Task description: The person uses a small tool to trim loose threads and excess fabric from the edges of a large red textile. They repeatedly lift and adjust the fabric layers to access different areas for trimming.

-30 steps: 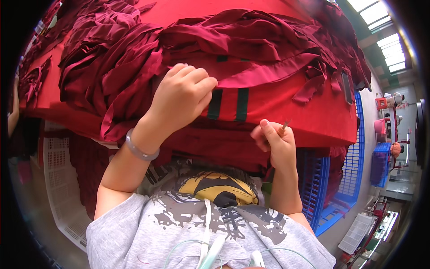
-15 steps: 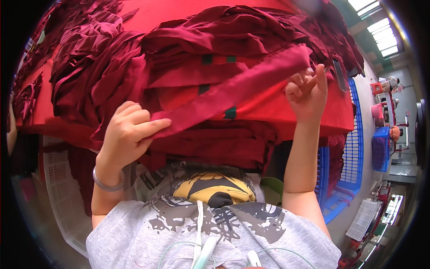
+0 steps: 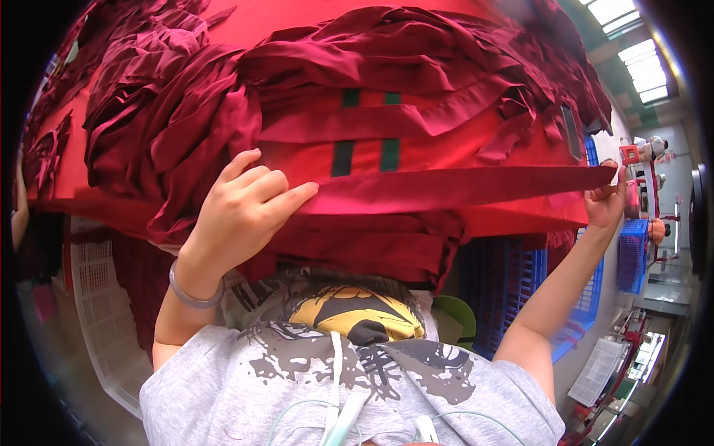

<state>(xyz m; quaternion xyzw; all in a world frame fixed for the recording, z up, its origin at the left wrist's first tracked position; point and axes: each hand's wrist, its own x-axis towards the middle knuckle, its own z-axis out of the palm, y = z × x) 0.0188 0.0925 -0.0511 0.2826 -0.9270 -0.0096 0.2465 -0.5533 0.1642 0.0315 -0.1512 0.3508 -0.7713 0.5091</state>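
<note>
The left hand (image 3: 249, 201) hides the left end of the dark red strip (image 3: 446, 189) it clamps; the right hand (image 3: 606, 208) pinches its right end. The strip runs left to right over the surface's (image 3: 439, 157) near side, rising slightly rightward. Piled cloth (image 3: 149, 48) at the surface's far left is cut off.

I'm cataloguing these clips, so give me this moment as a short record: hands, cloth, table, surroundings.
Left hand: pinching the strip
Right hand: gripping the strip's right end
Strip: maroon cloth, stretched between both hands along the table's near side
Table: red, with dark green bands
Pile: maroon cloth, heaped beyond the strip
Left wrist: pale bangle
Below table: white basket at left, blue crate at right
</note>
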